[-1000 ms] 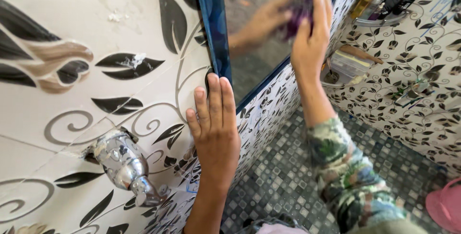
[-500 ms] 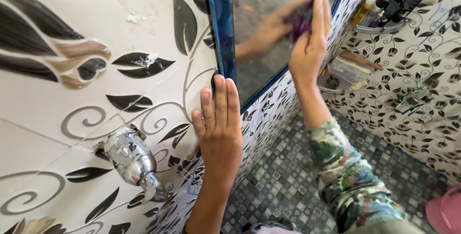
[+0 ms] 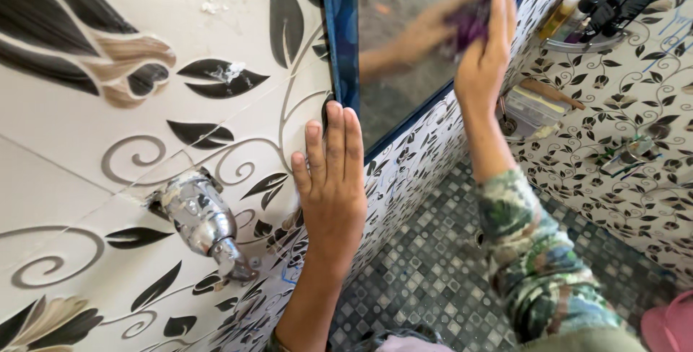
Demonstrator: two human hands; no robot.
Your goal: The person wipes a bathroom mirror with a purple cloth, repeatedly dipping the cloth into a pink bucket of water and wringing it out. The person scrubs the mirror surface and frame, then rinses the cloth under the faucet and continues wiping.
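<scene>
Wiping step in hand: right hand [image 3: 485, 52] is pressing a purple cloth [image 3: 469, 23] flat under its fingers against the mirror [image 3: 404, 49], left hand [image 3: 333, 179] is bracing open-palmed on the tiled wall [image 3: 144, 106] beside the blue frame [image 3: 341, 34]; next stroke needs even pressure toward the unwiped glass below the hand.

- Wall tiles [image 3: 108, 106]: cream ground, black leaves, grey scrolls, tan-brown motifs.
- Mirror [image 3: 411, 49]: framed in mottled deep blue.
- Cloth [image 3: 471, 25]: purple, seen blurred.
- Sleeve [image 3: 538, 265]: mottled green, blue and white print.
- Floor [image 3: 433, 272]: small grey and white mosaic squares.
- Tap [image 3: 202, 222]: shiny chrome, flecked white.
- Side wall [image 3: 635, 92]: white, patterned with black vine leaves.
- Pink object [image 3: 670, 327]: plain.
</scene>
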